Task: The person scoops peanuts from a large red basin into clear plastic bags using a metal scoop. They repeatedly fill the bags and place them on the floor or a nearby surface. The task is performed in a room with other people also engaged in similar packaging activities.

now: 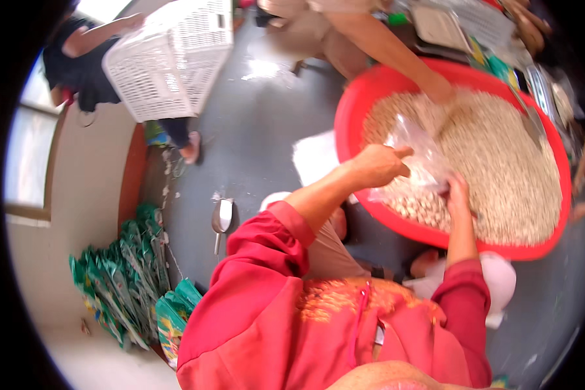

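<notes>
A big red tub (406, 229) holds a bed of pale grains (507, 166), with larger pale pieces (419, 211) at its near side. Over it is a clear plastic bag (415, 153), crumpled and partly blurred. My left hand (378, 164) reaches across the bag, forefinger and thumb apart; nothing shows between them. My right hand (458, 195) is closed on the bag's right edge, its fingertips partly hidden. Across the tub, another person's hand (439, 90) reaches into the grains.
A metal scoop (221, 218) lies on the grey floor (253, 136). Green packets (127, 279) are stacked by the left wall. A person at upper left carries a white slatted crate (175, 62). A metal tool (534, 123) rests at the tub's right side.
</notes>
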